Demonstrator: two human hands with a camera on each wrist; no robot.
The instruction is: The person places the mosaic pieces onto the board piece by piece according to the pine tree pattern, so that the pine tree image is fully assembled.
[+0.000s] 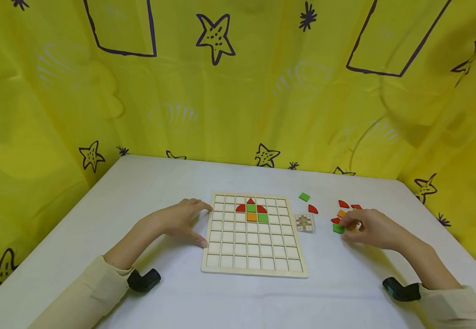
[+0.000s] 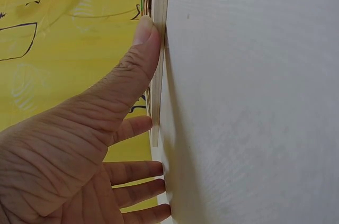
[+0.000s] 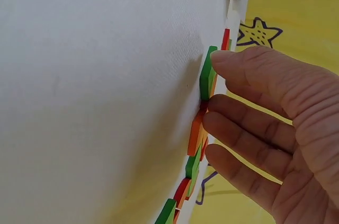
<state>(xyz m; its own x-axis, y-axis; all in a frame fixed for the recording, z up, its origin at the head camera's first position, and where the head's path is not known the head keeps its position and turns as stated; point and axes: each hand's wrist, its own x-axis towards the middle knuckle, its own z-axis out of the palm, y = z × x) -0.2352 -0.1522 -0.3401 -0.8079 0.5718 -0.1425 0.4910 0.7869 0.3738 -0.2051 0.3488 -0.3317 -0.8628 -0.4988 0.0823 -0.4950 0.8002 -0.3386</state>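
Note:
My left hand [image 1: 179,221] rests at the left edge of a wooden grid board [image 1: 246,250], its thumb and index fingertip against the rim and the other fingers spread on the table. On the board's upper part lie a red triangle [image 1: 250,201], red quarter-circle pieces [image 1: 261,209], green squares [image 1: 263,218] and an orange square [image 1: 252,216]. My right hand [image 1: 372,228] is over a loose group of coloured pieces right of the board. Its thumb tip touches a green piece [image 3: 206,75] in the right wrist view; the other fingers bend loosely over the neighbouring pieces, partly hiding them.
A small pattern card [image 1: 305,223] with a tree-like picture lies by the board's right edge. Near it are a loose green square [image 1: 304,197] and a red quarter-circle [image 1: 312,209]. A yellow curtain [image 1: 238,91] hangs behind the white table [image 1: 159,178].

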